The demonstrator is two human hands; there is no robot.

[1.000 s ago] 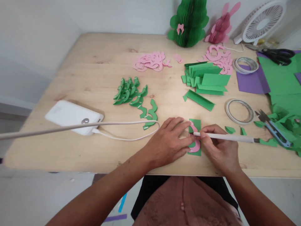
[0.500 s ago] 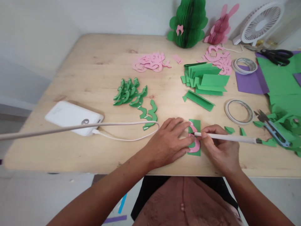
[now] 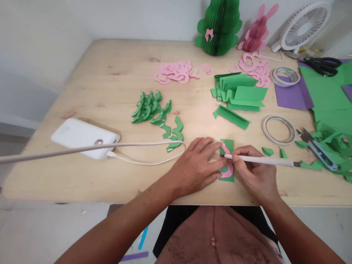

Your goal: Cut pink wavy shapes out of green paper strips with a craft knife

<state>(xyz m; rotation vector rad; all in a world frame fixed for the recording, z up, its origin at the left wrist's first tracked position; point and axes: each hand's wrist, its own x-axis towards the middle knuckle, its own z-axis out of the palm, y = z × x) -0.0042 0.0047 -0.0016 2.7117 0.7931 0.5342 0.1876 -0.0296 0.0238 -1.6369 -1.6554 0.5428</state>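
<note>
My right hand (image 3: 255, 175) grips a white pen (image 3: 264, 160), its tip at the edge of a curvy pink paper cutout (image 3: 227, 171). That cutout lies on a small green paper piece (image 3: 227, 143) near the table's front edge. With fingers spread flat, my left hand (image 3: 199, 165) presses the cutout and green paper down from the left side. Part of the pink shape is hidden under my fingers. Wavy green cutouts (image 3: 148, 107) with white marks lie in a group beyond my left hand.
Folded green strips (image 3: 242, 93) and pink cutouts (image 3: 176, 72) lie farther back. A power bank (image 3: 85, 137) with a cable sits at left. Tape rolls (image 3: 279, 130), small snips (image 3: 319, 148), black scissors (image 3: 323, 65) and green scraps are at right. A fan (image 3: 306, 27) and paper figures stand behind.
The pen's rear end has shifted slightly left, with its tip moving a little along the pink cutout's edge. My left hand stays in place.
</note>
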